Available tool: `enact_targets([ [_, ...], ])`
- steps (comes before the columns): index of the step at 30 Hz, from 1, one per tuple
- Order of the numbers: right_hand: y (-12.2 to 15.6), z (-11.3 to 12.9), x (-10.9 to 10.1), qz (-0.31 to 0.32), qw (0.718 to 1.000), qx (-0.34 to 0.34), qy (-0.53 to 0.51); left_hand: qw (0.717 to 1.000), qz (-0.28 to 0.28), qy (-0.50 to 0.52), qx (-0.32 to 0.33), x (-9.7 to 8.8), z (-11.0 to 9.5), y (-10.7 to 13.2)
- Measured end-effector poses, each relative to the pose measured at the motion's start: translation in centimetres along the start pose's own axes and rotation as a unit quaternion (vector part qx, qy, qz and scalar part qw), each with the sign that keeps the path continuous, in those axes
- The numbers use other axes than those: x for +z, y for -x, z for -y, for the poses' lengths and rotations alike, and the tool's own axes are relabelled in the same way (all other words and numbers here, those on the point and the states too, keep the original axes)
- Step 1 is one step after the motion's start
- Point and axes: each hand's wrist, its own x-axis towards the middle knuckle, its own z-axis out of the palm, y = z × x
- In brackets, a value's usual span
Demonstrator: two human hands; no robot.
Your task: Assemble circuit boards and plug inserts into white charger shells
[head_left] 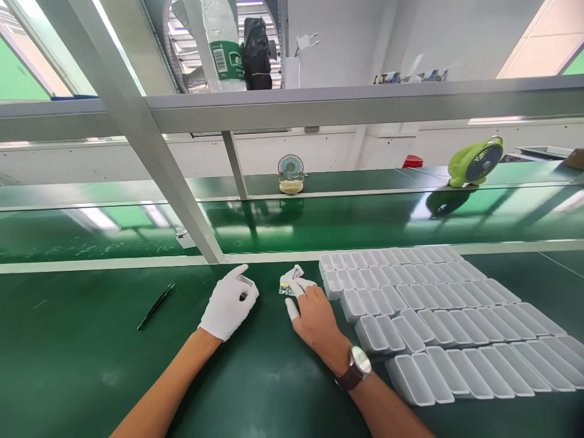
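Observation:
My left hand (228,304), in a white glove, is closed around a small clear plastic case (246,283) on the green mat. My right hand (310,313) is bare with white finger cots and a wristwatch. Its fingertips pinch a small green circuit board with wires (290,281) resting on the mat. The two hands are a short gap apart, near the far edge of the bench.
Several rows of clear plastic cases (438,316) lie stacked to the right. Black tweezers (156,305) lie on the mat to the left. A slanted metal frame post (182,201) meets the bench ahead. Beyond the conveyor stand a small round fan (291,173) and a lime-green fan (477,161).

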Motion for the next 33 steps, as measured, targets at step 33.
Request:
enact_targets([
  [33,0.9,-0.2,-0.2,0.114,0.992,0.047,-0.034,0.994,0.02,0.085,-0.065,2.4,1.1,2.7],
])
